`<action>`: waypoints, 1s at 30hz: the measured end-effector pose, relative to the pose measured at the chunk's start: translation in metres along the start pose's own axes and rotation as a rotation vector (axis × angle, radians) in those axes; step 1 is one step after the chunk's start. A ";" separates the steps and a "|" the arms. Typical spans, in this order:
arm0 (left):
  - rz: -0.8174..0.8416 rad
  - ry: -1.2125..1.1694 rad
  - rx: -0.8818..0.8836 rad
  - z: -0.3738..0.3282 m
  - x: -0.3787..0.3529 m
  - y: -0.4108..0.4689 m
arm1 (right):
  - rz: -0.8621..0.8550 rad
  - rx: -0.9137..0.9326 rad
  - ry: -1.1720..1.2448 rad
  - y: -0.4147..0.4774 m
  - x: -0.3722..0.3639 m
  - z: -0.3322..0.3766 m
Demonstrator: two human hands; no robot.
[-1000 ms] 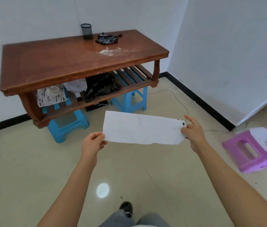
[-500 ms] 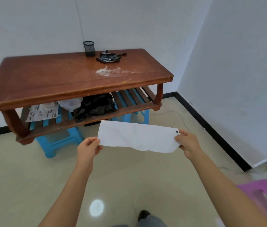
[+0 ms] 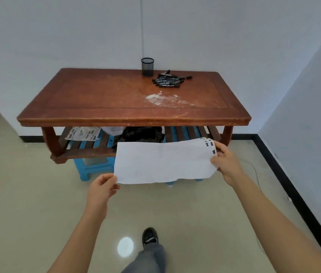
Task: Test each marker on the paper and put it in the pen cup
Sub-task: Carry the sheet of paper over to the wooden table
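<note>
White paper [image 3: 163, 162] hung mid-frame, in the air in front of the table [image 3: 96, 99], pinched at both ends. The left hand [image 3: 101, 189] had the lower-left corner; the right hand [image 3: 227, 164] curled round the right edge beside some black test marks. I judged it thin, limp and easy to crease, so edge grips, then flat on the tabletop. The markers [image 3: 168, 79] lay piled upper centre-right, just beside the mesh pen cup [image 3: 147, 67]. Light, stiff and likely to roll, I reckoned; take each by the barrel mid-length.
</note>
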State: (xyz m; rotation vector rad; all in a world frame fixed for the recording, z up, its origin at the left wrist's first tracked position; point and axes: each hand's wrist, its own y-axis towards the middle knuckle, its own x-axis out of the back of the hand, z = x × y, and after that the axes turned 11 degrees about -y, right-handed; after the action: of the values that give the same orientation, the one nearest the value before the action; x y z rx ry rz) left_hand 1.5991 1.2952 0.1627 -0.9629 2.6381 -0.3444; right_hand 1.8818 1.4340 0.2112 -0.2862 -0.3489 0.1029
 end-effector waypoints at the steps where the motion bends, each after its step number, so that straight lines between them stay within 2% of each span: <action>1: -0.014 -0.012 -0.006 -0.002 -0.004 0.009 | 0.010 0.006 -0.005 0.014 -0.003 0.008; 7: -0.098 -0.115 -0.063 -0.022 -0.032 0.082 | 0.103 0.119 -0.071 0.099 -0.023 0.064; 14: -0.117 -0.172 -0.098 -0.047 -0.056 0.157 | 0.161 0.197 -0.138 0.184 -0.049 0.128; 22: -0.270 -0.191 -0.068 -0.042 -0.056 0.202 | 0.303 0.162 -0.134 0.268 -0.094 0.141; 24: -0.303 -0.113 -0.005 -0.035 -0.062 0.215 | 0.333 0.119 -0.196 0.296 -0.110 0.140; 26: -0.320 0.063 0.064 -0.029 -0.072 0.231 | 0.336 0.084 -0.277 0.326 -0.124 0.137; 28: -0.346 0.380 0.072 -0.025 -0.083 0.252 | 0.342 0.063 -0.318 0.357 -0.135 0.137; 30: -0.398 0.731 -0.001 -0.028 -0.097 0.272 | 0.355 0.057 -0.342 0.388 -0.143 0.141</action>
State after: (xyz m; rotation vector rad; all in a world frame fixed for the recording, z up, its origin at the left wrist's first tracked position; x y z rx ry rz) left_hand 1.5010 1.5648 0.1203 -1.6117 3.0316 -0.9428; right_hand 1.6797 1.8198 0.1778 -0.2720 -0.6309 0.5145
